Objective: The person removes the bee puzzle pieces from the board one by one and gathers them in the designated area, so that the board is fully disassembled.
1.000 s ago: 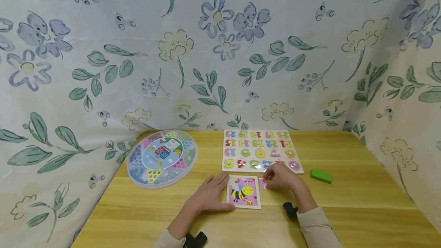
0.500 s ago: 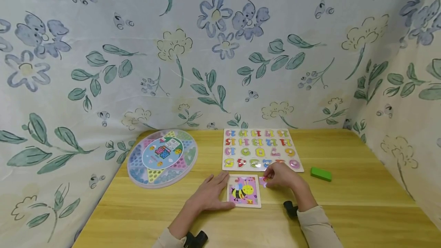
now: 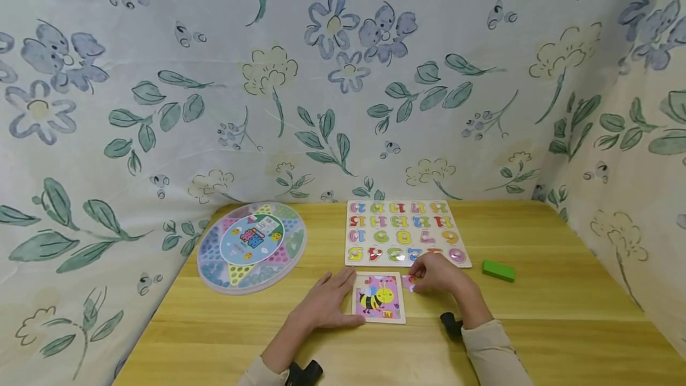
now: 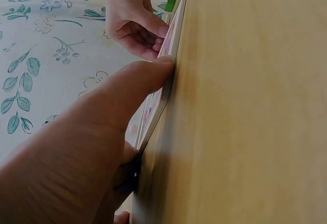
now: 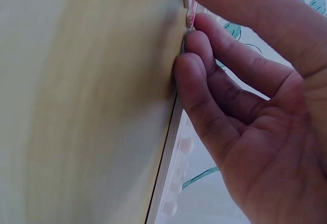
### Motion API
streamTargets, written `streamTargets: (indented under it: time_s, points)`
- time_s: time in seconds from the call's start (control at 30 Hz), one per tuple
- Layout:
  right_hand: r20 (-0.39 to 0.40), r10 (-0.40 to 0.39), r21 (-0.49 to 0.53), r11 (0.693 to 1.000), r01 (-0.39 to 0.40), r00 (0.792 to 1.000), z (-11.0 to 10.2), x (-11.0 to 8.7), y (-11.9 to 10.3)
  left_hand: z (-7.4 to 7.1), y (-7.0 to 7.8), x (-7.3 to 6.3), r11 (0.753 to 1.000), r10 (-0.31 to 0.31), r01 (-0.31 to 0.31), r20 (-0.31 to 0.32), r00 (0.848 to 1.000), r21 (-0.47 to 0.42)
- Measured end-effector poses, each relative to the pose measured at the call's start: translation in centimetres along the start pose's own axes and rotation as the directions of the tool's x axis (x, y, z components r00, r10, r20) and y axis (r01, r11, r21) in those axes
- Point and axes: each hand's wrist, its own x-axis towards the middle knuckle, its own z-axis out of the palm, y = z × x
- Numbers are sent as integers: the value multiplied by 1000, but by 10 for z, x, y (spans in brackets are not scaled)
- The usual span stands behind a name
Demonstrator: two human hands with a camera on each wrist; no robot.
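A small square bee puzzle in a pale wooden frame lies on the table between the hands. My left hand rests along its left side, fingers stretched towards the upper left corner and thumb against the lower left corner. In the left wrist view the thumb touches the frame's edge. Just right of the frame, my right hand pinches a pink puzzle piece between thumb and fingers, low over the table. Most of that piece is hidden by the fingers, and only a sliver shows in the right wrist view.
Behind the puzzle lies a number board with coloured numerals, close to the right hand. A round board game sits at the back left, and a green block at the right. A floral cloth hangs behind the wooden table.
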Motion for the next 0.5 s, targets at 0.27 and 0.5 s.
streamTargets:
  time_s: [0.27,0.5]
  points:
    - [12,-9,-4,1000,9,1000,-1,-1,0,1,0,0,1000,1,-1,0,1000,2]
    - [6,-85,48,995,85,996,-1,-1,-4,1,0,0,1000,4,-4,-11,1000,17]
